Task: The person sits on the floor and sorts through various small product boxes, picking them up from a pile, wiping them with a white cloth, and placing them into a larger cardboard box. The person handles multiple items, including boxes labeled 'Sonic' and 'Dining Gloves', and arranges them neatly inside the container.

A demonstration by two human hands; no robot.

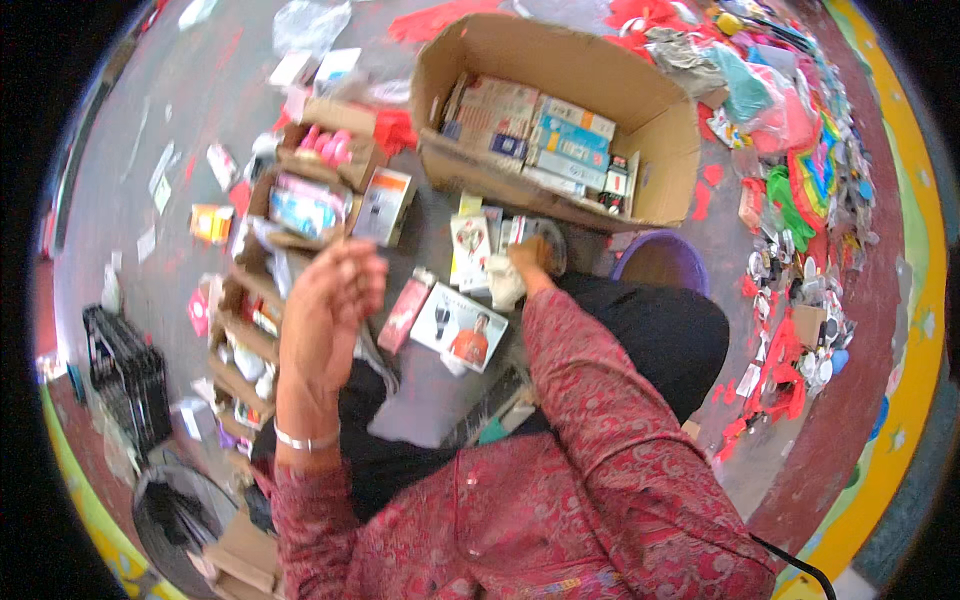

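Note:
My left hand (335,285) is raised in front of a row of small cartons, its fingers extended, slightly blurred, with nothing visible in it. Farther forward, my right hand (535,258) is closed on a crumpled off-white cloth (506,284), among small boxes on the floor. Beside that cloth stands a white box with a heart-shaped picture (468,250). Nearer to me lie a white box with a picture of a person in orange (455,328) and a narrow pink box (406,312). Exactly what the right fingertips touch is hidden.
A large open cardboard box (650,170) holding several packaged boxes stands ahead. Small open cartons (250,330) line my left, near a black crate (130,375). A purple tub (680,245) sits by my right knee. Mixed loose goods (800,270) are heaped far right.

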